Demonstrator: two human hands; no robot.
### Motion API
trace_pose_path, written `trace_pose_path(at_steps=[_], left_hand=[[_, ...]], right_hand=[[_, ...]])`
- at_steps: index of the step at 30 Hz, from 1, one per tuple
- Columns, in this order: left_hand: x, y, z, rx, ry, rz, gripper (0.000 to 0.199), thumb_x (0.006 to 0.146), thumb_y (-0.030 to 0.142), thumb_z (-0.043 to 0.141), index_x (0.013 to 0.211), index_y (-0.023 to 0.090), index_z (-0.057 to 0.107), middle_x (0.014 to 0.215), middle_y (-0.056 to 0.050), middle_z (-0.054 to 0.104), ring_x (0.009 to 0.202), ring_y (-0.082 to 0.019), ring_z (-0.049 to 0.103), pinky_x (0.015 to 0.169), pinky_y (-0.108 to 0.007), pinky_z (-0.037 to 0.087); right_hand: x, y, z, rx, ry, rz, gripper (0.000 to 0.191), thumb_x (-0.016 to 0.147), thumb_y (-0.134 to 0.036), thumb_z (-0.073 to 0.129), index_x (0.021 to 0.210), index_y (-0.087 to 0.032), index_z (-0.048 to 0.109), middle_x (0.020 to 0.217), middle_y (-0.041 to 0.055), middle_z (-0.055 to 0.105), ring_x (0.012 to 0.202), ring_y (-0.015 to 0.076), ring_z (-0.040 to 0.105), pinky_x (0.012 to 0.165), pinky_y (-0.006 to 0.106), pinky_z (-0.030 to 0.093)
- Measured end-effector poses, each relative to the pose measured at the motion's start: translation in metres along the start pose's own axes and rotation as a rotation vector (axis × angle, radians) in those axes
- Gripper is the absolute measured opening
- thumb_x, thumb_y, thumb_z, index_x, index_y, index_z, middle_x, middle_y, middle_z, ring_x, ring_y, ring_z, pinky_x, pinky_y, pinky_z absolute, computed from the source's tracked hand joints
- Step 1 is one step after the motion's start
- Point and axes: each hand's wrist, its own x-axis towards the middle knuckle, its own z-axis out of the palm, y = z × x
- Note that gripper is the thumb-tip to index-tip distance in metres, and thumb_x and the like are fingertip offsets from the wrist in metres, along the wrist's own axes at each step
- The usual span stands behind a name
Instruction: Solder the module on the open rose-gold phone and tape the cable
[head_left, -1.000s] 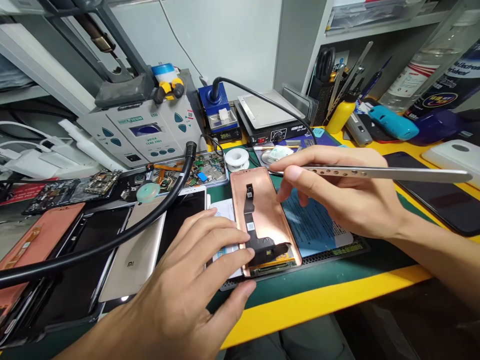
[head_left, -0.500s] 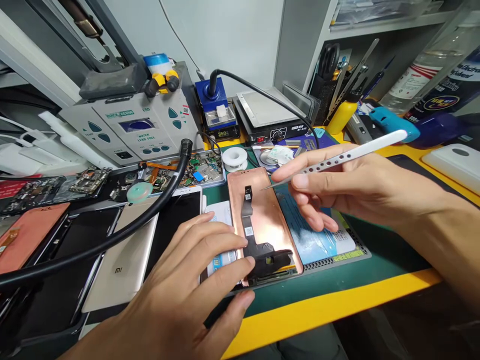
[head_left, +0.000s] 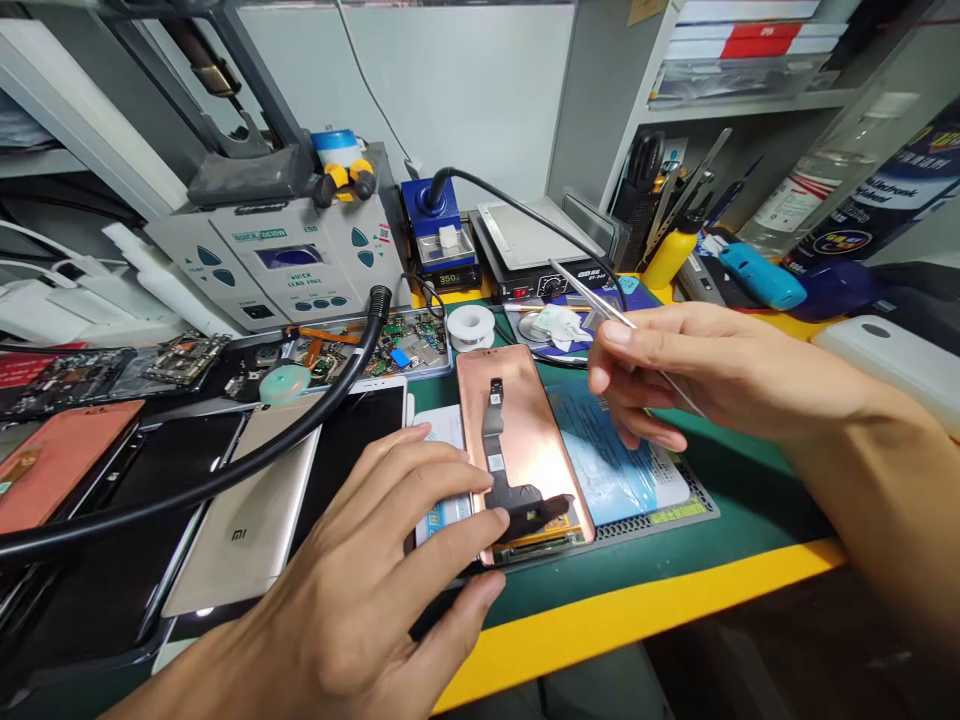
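Observation:
A copper-coloured phone panel (head_left: 529,430) lies on the green mat, with a black flex cable (head_left: 493,430) along its left side and black tape (head_left: 529,508) near its lower end. My left hand (head_left: 382,540) rests on the panel's lower left edge, its fingers spread and fingertips touching the cable area. To the right of the panel, my right hand (head_left: 697,375) is raised, holding metal tweezers (head_left: 592,297) between thumb and fingers. The tweezers' wider end points up and left; the thin tip points down and right, below the hand.
A blue packet (head_left: 607,450) lies right of the panel. Phones, including a gold back cover (head_left: 247,510), lie left under a black hose (head_left: 322,410). Behind are a solder spool (head_left: 471,325), a tray of circuit boards (head_left: 420,345), a rework station (head_left: 292,255) and a yellow bottle (head_left: 673,250).
My right hand has drawn back from the panel and turned the tweezers round, so their thin tip no longer points at the cable. My left hand stays on the panel. The camera view has shifted slightly.

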Motion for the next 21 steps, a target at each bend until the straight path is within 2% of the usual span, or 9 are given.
trace_pose_path(at_steps=[6,9,11,14,15,16,18,20,21], left_hand=[[0.000,-0.003,0.001,0.014,-0.007,0.012,0.039,0.091,0.004,0.069,0.127,0.019,0.069,0.128,-0.014,0.072,0.129,-0.031,0.067,0.121,-0.061,0.053],[-0.002,-0.004,0.002,0.012,0.004,0.021,0.038,0.091,0.003,0.069,0.127,0.018,0.070,0.129,-0.014,0.071,0.129,-0.030,0.066,0.122,-0.058,0.052],[-0.003,-0.005,0.003,0.010,0.015,0.032,0.037,0.091,0.003,0.069,0.125,0.016,0.071,0.129,-0.014,0.070,0.129,-0.030,0.066,0.120,-0.055,0.053],[-0.004,-0.006,0.003,0.015,0.012,0.030,0.038,0.091,0.003,0.069,0.126,0.016,0.071,0.129,-0.014,0.070,0.130,-0.030,0.065,0.121,-0.056,0.052],[-0.004,-0.006,0.003,0.017,0.011,0.029,0.038,0.091,0.003,0.069,0.127,0.017,0.070,0.129,-0.014,0.070,0.131,-0.030,0.065,0.122,-0.057,0.052],[-0.004,-0.006,0.003,0.019,0.009,0.025,0.039,0.092,0.004,0.069,0.128,0.018,0.070,0.130,-0.014,0.070,0.131,-0.031,0.064,0.122,-0.058,0.052],[-0.004,-0.005,0.004,0.016,0.013,0.027,0.041,0.092,0.004,0.069,0.130,0.019,0.069,0.130,-0.014,0.070,0.132,-0.031,0.064,0.122,-0.059,0.051],[-0.004,-0.004,0.003,0.013,0.011,0.022,0.040,0.092,0.004,0.069,0.130,0.019,0.069,0.131,-0.014,0.070,0.133,-0.031,0.063,0.122,-0.058,0.051],[-0.004,-0.003,0.003,0.014,0.007,0.019,0.040,0.092,0.004,0.068,0.130,0.018,0.068,0.131,-0.014,0.069,0.134,-0.031,0.063,0.122,-0.057,0.051]], right_hand=[[0.002,0.003,-0.003,0.033,0.024,0.046,0.029,0.103,-0.047,0.072,0.096,-0.018,0.074,0.060,-0.0086,0.038,0.044,0.0101,0.032,0.045,0.029,0.051],[0.003,0.002,-0.004,0.057,0.037,0.064,0.016,0.101,-0.034,0.074,0.096,-0.018,0.073,0.061,-0.0073,0.041,0.045,0.0106,0.033,0.043,0.028,0.049],[0.004,0.003,-0.005,0.063,0.053,0.079,0.013,0.099,-0.025,0.074,0.110,-0.017,0.074,0.061,-0.0061,0.050,0.045,0.0118,0.040,0.043,0.027,0.049],[0.005,0.005,-0.006,0.034,0.068,0.029,0.061,0.101,-0.016,0.068,0.160,-0.022,0.054,0.069,-0.0021,0.071,0.044,0.0141,0.052,0.043,0.026,0.048],[0.005,0.005,-0.007,0.030,0.065,0.002,0.070,0.101,-0.015,0.066,0.167,-0.023,0.046,0.074,-0.0006,0.076,0.043,0.0145,0.056,0.043,0.026,0.048],[0.005,0.004,-0.009,0.039,0.057,-0.015,0.071,0.100,-0.014,0.067,0.168,-0.024,0.047,0.079,0.0008,0.080,0.043,0.0149,0.059,0.043,0.027,0.050],[0.004,0.001,-0.013,0.092,0.012,-0.012,0.052,0.100,-0.017,0.070,0.152,-0.020,0.065,0.089,0.0051,0.084,0.048,0.0173,0.069,0.047,0.029,0.055],[0.000,-0.005,-0.017,0.151,-0.081,0.020,0.033,0.103,-0.034,0.073,0.133,-0.019,0.076,0.109,0.0117,0.087,0.068,0.0238,0.082,0.054,0.031,0.061],[-0.002,-0.008,-0.019,0.172,-0.138,0.032,0.037,0.104,-0.048,0.072,0.129,-0.021,0.079,0.124,0.0141,0.085,0.081,0.0276,0.086,0.059,0.034,0.064]])
